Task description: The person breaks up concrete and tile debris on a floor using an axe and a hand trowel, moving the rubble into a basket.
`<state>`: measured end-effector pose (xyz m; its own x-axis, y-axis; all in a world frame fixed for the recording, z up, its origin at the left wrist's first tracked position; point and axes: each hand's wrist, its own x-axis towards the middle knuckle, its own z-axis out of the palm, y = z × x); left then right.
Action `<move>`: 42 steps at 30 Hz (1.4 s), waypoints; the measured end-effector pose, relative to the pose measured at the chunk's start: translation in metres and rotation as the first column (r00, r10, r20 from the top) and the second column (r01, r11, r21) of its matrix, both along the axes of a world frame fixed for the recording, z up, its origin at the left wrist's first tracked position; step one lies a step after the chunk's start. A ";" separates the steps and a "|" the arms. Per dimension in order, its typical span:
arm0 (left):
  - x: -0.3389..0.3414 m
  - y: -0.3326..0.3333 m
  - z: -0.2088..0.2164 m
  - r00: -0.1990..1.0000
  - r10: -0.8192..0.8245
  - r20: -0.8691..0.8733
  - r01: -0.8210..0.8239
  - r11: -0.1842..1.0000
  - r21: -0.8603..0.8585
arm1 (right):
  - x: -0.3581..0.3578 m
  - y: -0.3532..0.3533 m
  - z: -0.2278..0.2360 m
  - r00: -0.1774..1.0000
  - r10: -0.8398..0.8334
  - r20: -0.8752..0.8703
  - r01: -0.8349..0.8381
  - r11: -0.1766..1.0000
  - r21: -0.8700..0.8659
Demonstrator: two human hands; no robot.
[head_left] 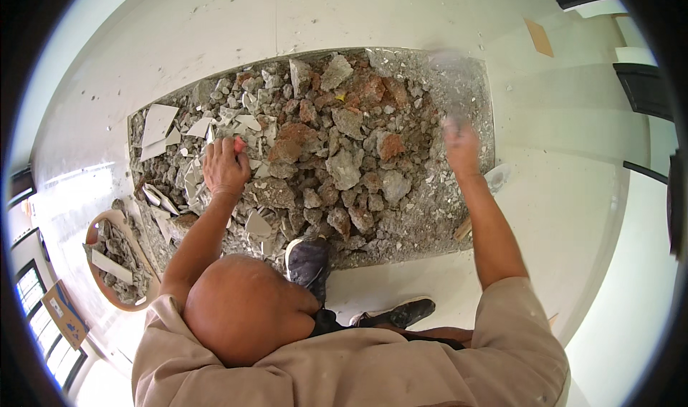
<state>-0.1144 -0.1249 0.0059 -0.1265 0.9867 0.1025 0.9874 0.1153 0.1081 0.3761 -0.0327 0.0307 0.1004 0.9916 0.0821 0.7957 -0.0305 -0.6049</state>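
Note:
My left hand (224,165) is over the rubble at the left, fingers curled, with a small red piece (239,145) showing beside them. What that piece belongs to is hidden. Broken white tile pieces (159,124) lie around this hand. At the right side of the broken patch, my right hand (462,145) is closed and smeared by motion. A blurred hammer-like tool (450,74) extends beyond it. Grey concrete chunks (344,168) and reddish lumps (294,142) fill the middle between my hands.
Pale floor tiles (215,20) border the rubble. A round orange-rimmed basin (94,229) holding debris stands at the left. My shoe (308,264) rests at the rubble's near edge. A cardboard piece (539,37) lies far right, and a wooden piece (464,228) near right.

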 end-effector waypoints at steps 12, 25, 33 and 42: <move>0.001 -0.001 0.003 1.000 -0.015 0.001 0.015 1.000 0.017 | -0.054 -0.070 0.019 0.888 -0.315 -0.335 -0.074 0.621 -0.780; 0.003 0.001 0.000 0.999 0.019 -0.026 -0.020 1.000 -0.005 | -0.063 0.008 0.134 0.790 -0.173 -0.588 0.441 0.827 0.350; 0.000 0.002 0.001 0.999 -0.017 -0.034 0.017 1.000 0.009 | -0.017 -0.021 -0.032 0.835 -0.394 -0.384 -0.089 0.592 -0.801; 0.001 0.001 0.003 1.000 -0.006 -0.017 0.006 1.000 -0.001 | -0.083 -0.058 0.035 0.475 -0.713 -0.516 -0.127 0.524 -0.842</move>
